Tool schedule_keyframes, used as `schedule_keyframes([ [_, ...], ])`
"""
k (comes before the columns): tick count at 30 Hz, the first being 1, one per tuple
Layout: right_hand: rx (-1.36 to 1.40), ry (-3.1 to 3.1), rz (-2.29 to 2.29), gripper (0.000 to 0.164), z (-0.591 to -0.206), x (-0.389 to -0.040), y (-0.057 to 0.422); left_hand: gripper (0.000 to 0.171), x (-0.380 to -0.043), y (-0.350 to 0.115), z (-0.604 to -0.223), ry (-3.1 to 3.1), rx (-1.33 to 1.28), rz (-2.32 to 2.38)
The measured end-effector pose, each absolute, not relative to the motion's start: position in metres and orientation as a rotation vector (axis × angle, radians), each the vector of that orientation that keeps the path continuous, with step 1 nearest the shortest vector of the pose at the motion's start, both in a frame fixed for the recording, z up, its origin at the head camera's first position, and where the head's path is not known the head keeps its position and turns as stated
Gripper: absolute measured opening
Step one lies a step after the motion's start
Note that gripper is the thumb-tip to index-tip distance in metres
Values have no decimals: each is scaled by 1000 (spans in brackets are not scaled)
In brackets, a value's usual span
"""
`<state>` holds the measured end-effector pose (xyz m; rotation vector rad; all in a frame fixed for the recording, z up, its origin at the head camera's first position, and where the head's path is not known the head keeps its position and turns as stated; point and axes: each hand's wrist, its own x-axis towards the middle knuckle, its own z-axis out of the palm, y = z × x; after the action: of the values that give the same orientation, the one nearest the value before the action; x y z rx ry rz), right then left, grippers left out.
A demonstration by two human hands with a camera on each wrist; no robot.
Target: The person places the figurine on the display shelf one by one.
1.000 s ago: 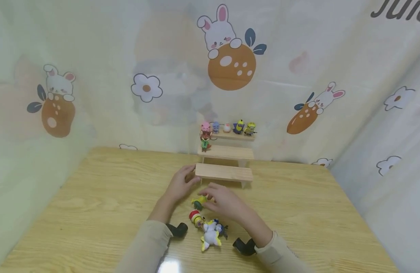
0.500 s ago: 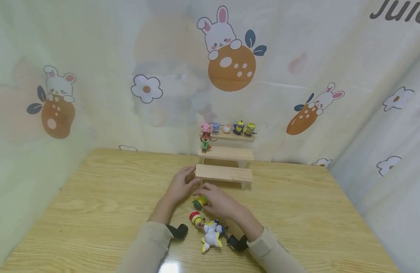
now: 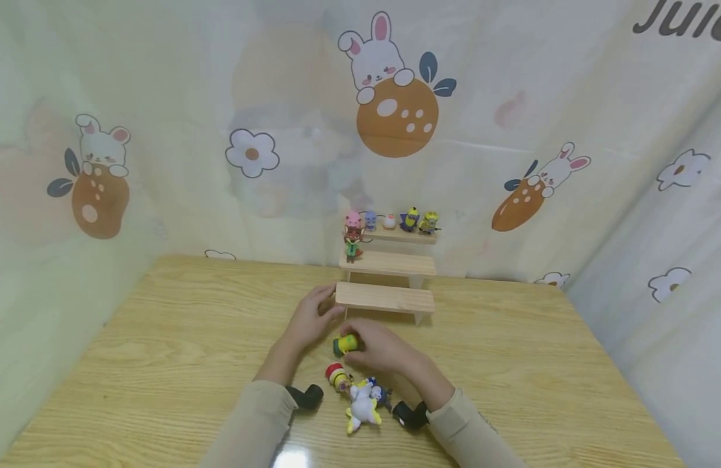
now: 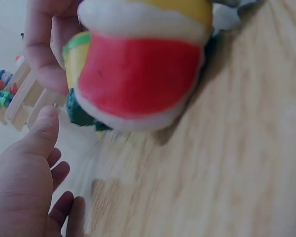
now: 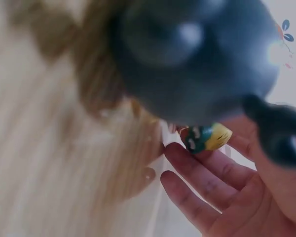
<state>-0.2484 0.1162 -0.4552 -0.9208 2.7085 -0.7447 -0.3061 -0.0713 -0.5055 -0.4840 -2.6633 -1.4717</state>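
Observation:
My right hand (image 3: 383,348) pinches a small yellow-and-green minion figure (image 3: 347,344) just above or on the table, in front of the lowest wooden step; I cannot tell whether it is lifted. In the right wrist view, that figure's yellow-and-green end (image 5: 214,138) shows between thumb and fingers. My left hand (image 3: 311,317) stays by the left end of the lowest step (image 3: 383,297), fingers relaxed, holding nothing. Nearer me lie a minion figure in red and white (image 3: 338,377), a white-and-yellow figure (image 3: 363,408) and a dark blue figure (image 3: 381,394).
The three-step wooden stand (image 3: 389,262) is at the table's back. A fox figure (image 3: 352,244) stands on its middle step, and several figures, one a pink pig (image 3: 353,219), line the top. A patterned curtain (image 3: 301,84) hangs behind.
My right hand has come down to the yellow-and-green minion figure, taken hold of it and turned it slightly. The left hand has kept its place beside the stand.

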Motion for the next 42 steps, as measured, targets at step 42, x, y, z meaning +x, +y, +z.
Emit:
schedule_keyframes([
  [42, -989, 2826, -502, 22, -434, -255, 157, 62, -308, -69, -509, -2637, -505, -1448],
])
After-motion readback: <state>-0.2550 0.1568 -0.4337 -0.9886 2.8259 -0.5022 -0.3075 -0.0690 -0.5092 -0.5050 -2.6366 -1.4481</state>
